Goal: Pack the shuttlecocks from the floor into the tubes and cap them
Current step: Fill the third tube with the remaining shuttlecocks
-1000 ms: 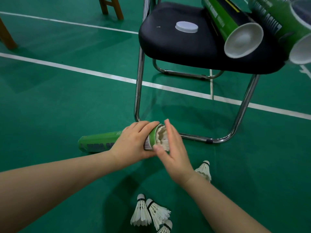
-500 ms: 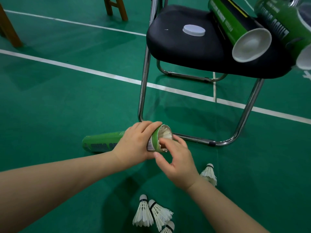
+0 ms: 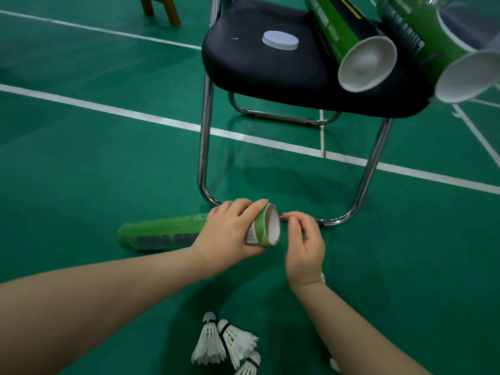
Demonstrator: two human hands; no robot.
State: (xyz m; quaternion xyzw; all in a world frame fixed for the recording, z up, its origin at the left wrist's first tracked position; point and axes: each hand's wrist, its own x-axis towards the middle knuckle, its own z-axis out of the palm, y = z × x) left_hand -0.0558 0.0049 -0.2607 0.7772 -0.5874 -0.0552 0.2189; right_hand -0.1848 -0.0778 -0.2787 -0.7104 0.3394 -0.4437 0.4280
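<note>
A long green cardboard shuttlecock tube (image 3: 162, 234) with dark lettering lies nearly level, low over the green court floor (image 3: 81, 171). Its far end points left and its open mouth points right. The left hand (image 3: 230, 234) grips this tube just behind the mouth, with the fingers wrapped over the top and the thumb underneath, next to a barcode label. The mouth shows a pale inner wall; whether a shuttlecock sits deeper inside cannot be told from this angle.

The right hand (image 3: 305, 247) hovers just beside the tube's rim with its fingers loosely curled and thumb and forefinger near each other. Nothing is visible between them.

Three white feathered shuttlecocks with black-banded cork tips (image 3: 208, 345) lie bunched together on the floor near the bottom edge, between the two forearms. A sliver of another white shuttlecock (image 3: 322, 277) peeks out from behind the right wrist.

Beyond the hands stands a chair with a black padded seat (image 3: 270, 77) on a bent chrome tube frame (image 3: 203, 131). A round white plastic cap (image 3: 280, 40) lies flat on the seat. Two more green tubes rest on the seat's right part, their open white mouths facing the camera: one nearer the cap (image 3: 335, 25), the other at the right edge of the view (image 3: 422, 31). White court lines (image 3: 108, 109) cross the floor, and brown wooden legs (image 3: 162, 9) stand at the top.
</note>
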